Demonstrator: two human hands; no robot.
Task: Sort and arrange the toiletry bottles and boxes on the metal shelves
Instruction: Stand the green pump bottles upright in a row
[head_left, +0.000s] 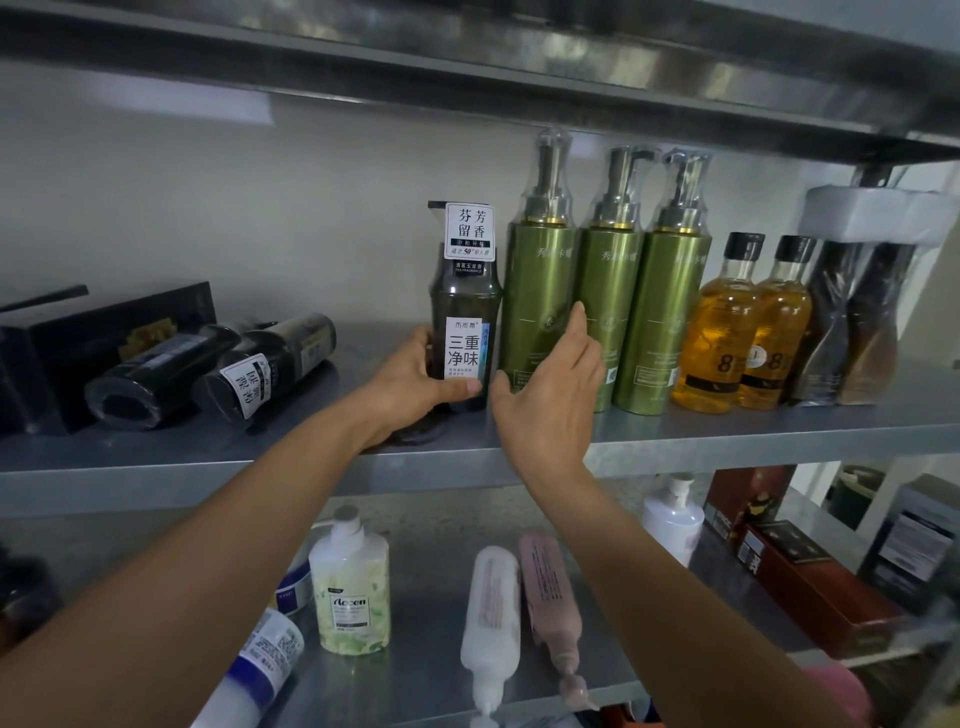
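Observation:
A dark pump bottle (464, 291) with white labels stands upright on the middle metal shelf (727, 431). My left hand (415, 384) grips its lower part, thumb across the front label. Right beside it stand three green pump bottles (540, 291). My right hand (550, 395) is open, its straight fingers laid against the leftmost green bottle's lower front. Two amber bottles (727, 332) with black caps stand further right. Two dark bottles (270, 364) lie on their sides at the left.
A black box (104, 317) sits at the shelf's far left, a wrapped dark pack (857, 322) with white foam at the far right. The lower shelf (426, 525) holds a floral pump bottle (353, 597), white and pink tubes lying flat, a white bottle and brown boxes (810, 582).

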